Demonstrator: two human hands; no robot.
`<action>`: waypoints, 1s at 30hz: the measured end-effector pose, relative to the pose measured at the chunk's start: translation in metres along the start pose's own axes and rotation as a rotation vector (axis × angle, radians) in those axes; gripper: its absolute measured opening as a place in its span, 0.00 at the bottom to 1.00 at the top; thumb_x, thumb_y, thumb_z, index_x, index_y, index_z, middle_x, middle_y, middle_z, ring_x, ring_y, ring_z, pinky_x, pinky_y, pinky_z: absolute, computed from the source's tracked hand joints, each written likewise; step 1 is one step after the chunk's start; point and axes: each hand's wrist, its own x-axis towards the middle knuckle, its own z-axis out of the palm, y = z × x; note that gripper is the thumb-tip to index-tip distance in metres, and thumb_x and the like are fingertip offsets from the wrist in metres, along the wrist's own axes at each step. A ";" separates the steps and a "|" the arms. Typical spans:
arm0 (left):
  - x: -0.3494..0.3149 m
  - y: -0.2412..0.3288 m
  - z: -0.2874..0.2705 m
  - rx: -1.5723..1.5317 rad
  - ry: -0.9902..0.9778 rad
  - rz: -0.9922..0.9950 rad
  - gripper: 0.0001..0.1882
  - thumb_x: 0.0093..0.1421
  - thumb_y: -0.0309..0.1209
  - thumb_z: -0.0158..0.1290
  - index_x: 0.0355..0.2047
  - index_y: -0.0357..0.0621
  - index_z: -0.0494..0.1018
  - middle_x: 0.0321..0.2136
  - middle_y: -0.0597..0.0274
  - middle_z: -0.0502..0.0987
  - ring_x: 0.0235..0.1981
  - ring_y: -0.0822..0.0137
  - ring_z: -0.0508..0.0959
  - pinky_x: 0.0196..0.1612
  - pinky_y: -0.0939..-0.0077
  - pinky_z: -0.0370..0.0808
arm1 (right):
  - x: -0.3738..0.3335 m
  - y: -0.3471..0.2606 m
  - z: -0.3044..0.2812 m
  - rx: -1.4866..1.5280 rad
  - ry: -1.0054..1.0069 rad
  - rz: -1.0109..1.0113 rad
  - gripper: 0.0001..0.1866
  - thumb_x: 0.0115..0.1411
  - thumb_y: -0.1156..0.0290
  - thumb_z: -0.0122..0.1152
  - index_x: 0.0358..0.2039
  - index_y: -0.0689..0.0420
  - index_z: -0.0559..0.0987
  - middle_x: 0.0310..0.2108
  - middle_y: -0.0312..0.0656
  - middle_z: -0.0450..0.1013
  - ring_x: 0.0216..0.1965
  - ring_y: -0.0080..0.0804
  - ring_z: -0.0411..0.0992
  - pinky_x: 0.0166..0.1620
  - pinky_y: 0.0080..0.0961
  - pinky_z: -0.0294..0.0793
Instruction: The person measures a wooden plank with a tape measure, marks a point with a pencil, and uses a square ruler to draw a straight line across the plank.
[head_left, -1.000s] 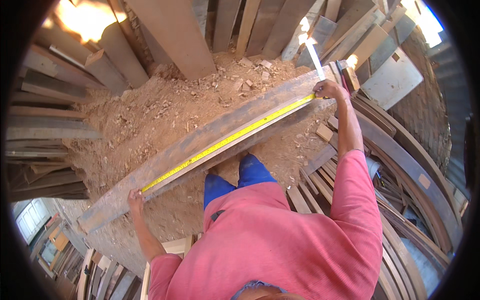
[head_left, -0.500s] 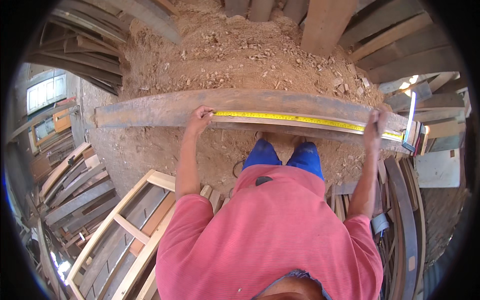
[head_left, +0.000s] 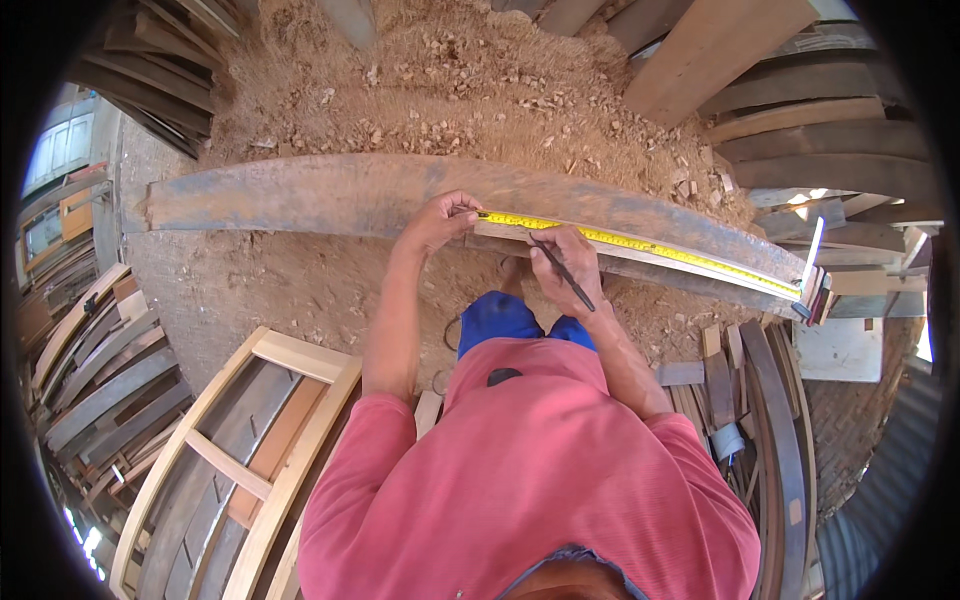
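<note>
Tape-measure blade (head_left: 620,240) lies along a pale wooden strip (head_left: 502,231) on the long weathered plank (head_left: 300,190). Best keep it flat, taut and parallel to the strip's edge, reading it from straight above. Left hand (head_left: 437,222) pinches its near end, fingers closed; right hand (head_left: 565,262), curled beside the blade, grips a dark pencil (head_left: 572,283).

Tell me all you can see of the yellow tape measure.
The yellow tape measure shows as a long, narrow blade with fine dark markings, thin and smooth-looking. It is drawn out along a pale wood strip at the large wooden beam, slanting down toward the picture's right. The left hand is at its left end, fingers closed there. The right hand overlaps it; contact is unclear. I can't make out a case.
</note>
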 end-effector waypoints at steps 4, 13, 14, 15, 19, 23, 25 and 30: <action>0.000 0.003 0.000 0.020 -0.018 0.032 0.10 0.63 0.28 0.60 0.45 0.43 0.77 0.36 0.69 0.80 0.37 0.77 0.76 0.44 0.78 0.75 | 0.007 0.007 0.021 -0.144 0.017 -0.117 0.08 0.54 0.76 0.64 0.34 0.61 0.77 0.25 0.47 0.72 0.28 0.43 0.74 0.32 0.37 0.74; 0.005 -0.008 -0.002 -0.067 -0.093 0.084 0.11 0.63 0.30 0.61 0.45 0.44 0.76 0.38 0.71 0.79 0.37 0.79 0.75 0.41 0.81 0.74 | 0.008 0.014 0.044 -0.151 0.056 -0.068 0.07 0.54 0.76 0.65 0.34 0.60 0.77 0.24 0.48 0.74 0.26 0.46 0.75 0.32 0.39 0.74; 0.005 -0.009 -0.002 -0.089 -0.104 0.081 0.11 0.63 0.30 0.61 0.45 0.44 0.76 0.38 0.71 0.79 0.37 0.79 0.75 0.41 0.81 0.74 | 0.008 0.016 0.047 -0.177 0.071 -0.065 0.08 0.53 0.76 0.65 0.33 0.60 0.77 0.25 0.48 0.74 0.27 0.47 0.75 0.32 0.40 0.74; 0.006 -0.010 -0.002 -0.111 -0.114 0.078 0.11 0.63 0.30 0.61 0.45 0.44 0.76 0.38 0.71 0.79 0.37 0.79 0.75 0.41 0.81 0.74 | 0.007 0.019 0.050 -0.204 0.086 -0.062 0.08 0.53 0.76 0.65 0.33 0.60 0.77 0.25 0.48 0.75 0.27 0.47 0.75 0.33 0.40 0.74; 0.008 -0.011 -0.001 -0.136 -0.116 0.073 0.09 0.64 0.28 0.59 0.44 0.42 0.76 0.35 0.72 0.78 0.36 0.80 0.74 0.42 0.82 0.74 | 0.006 0.021 0.055 -0.225 0.108 -0.029 0.07 0.52 0.76 0.66 0.33 0.58 0.77 0.26 0.47 0.76 0.29 0.49 0.76 0.35 0.42 0.74; 0.007 -0.011 -0.001 -0.125 -0.110 0.076 0.09 0.64 0.27 0.59 0.44 0.42 0.76 0.35 0.72 0.78 0.36 0.80 0.74 0.41 0.82 0.74 | 0.008 0.020 0.056 -0.247 0.113 -0.036 0.07 0.52 0.76 0.66 0.33 0.57 0.78 0.25 0.47 0.76 0.29 0.49 0.76 0.36 0.43 0.74; 0.007 -0.011 -0.001 -0.103 -0.107 0.081 0.08 0.64 0.27 0.59 0.43 0.42 0.76 0.35 0.72 0.78 0.36 0.80 0.74 0.41 0.82 0.74 | 0.008 0.020 0.057 -0.228 0.116 -0.031 0.07 0.52 0.76 0.65 0.33 0.57 0.77 0.25 0.47 0.76 0.29 0.49 0.76 0.36 0.43 0.74; 0.006 -0.009 0.001 -0.134 -0.101 0.055 0.09 0.64 0.27 0.59 0.44 0.43 0.77 0.36 0.70 0.79 0.36 0.78 0.74 0.41 0.80 0.74 | 0.010 0.018 0.055 -0.273 0.104 -0.059 0.07 0.52 0.76 0.65 0.32 0.57 0.77 0.25 0.47 0.76 0.29 0.50 0.75 0.36 0.44 0.72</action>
